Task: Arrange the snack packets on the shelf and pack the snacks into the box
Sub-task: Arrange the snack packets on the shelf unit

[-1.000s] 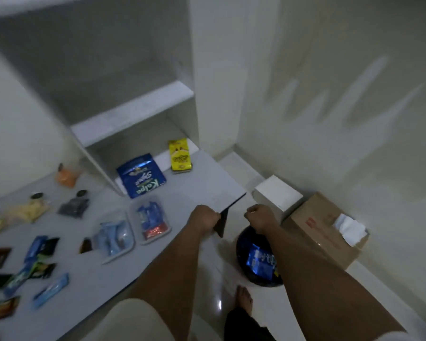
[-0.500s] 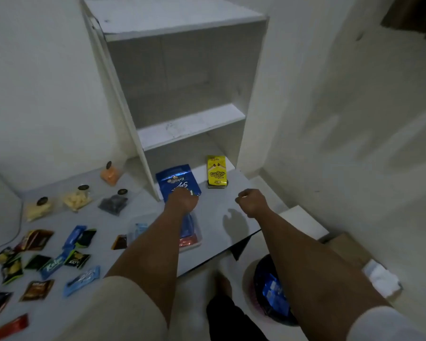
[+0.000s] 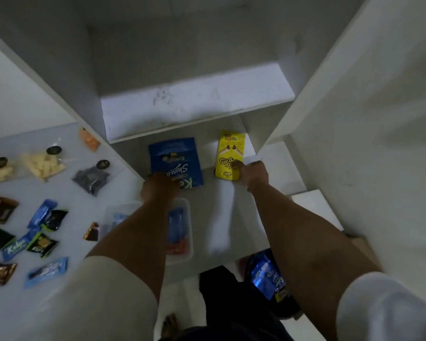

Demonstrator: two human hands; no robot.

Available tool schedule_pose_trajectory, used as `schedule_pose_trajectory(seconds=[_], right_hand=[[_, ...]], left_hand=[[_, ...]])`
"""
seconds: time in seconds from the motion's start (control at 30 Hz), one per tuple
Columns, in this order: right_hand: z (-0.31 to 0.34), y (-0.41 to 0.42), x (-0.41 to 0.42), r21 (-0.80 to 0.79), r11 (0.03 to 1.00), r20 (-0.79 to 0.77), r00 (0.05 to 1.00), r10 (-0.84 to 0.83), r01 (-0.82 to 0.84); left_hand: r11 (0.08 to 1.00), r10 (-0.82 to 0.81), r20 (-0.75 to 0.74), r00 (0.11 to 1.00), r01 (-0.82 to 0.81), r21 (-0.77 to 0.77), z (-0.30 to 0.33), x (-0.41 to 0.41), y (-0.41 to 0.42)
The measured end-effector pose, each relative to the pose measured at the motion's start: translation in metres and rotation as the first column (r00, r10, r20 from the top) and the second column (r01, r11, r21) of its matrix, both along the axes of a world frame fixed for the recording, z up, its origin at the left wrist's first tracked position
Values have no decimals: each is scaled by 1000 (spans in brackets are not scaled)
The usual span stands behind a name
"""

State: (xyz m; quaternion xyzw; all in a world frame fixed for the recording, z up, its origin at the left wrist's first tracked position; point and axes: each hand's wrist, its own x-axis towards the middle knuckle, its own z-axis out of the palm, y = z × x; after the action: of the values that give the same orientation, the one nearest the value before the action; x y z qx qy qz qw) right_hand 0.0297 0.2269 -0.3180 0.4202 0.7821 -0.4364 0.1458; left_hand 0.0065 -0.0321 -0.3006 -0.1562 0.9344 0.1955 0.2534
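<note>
A blue snack pouch [image 3: 176, 159] lies flat at the mouth of the white shelf unit's [image 3: 197, 102] lowest bay. My left hand [image 3: 158, 189] is curled over its near left corner and holds it. Right of it lies a yellow snack box [image 3: 229, 153]. My right hand [image 3: 253, 174] grips its near right corner, thumb on the printed face. Both shelf boards above are bare. A brown sliver of the cardboard box [image 3: 360, 242] shows past my right forearm.
Several small snack packets [image 3: 42, 237] and clear bags of snacks [image 3: 42, 163] are spread over the white table on the left. Clear plastic trays [image 3: 180, 232] sit under my left forearm. On the floor stands a dark basket [image 3: 268, 276] holding a blue packet, next to a white block [image 3: 315, 210].
Both hands moved forward from the table's front edge to the shelf mouth. The left closed on the blue pouch, the right on the yellow box. My head leaned in and down.
</note>
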Motion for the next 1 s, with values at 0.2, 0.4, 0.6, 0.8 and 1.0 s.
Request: schedule_pose_trajectory(seconds=[0.2, 0.4, 0.6, 0.8, 1.0], right_hand=[[4, -12, -30, 6, 1000, 122, 992, 21, -21], [-5, -18, -48, 16, 999, 196, 980, 44, -48], [-11, -13, -47, -64, 998, 126, 992, -6, 14], [-10, -10, -30, -309, 936, 49, 985, -163, 170], [18, -12, 3, -408, 886, -24, 967, -253, 221]], left_hand=[[996, 60, 89, 994, -54, -74, -21, -14, 1], [989, 142, 68, 988, -138, -57, -36, -20, 1], [918, 387, 5, 922, -386, 90, -31, -26, 5], [938, 319, 67, 945, -325, 124, -18, -32, 7], [827, 418, -46, 907, -359, 433, 0, -14, 14]])
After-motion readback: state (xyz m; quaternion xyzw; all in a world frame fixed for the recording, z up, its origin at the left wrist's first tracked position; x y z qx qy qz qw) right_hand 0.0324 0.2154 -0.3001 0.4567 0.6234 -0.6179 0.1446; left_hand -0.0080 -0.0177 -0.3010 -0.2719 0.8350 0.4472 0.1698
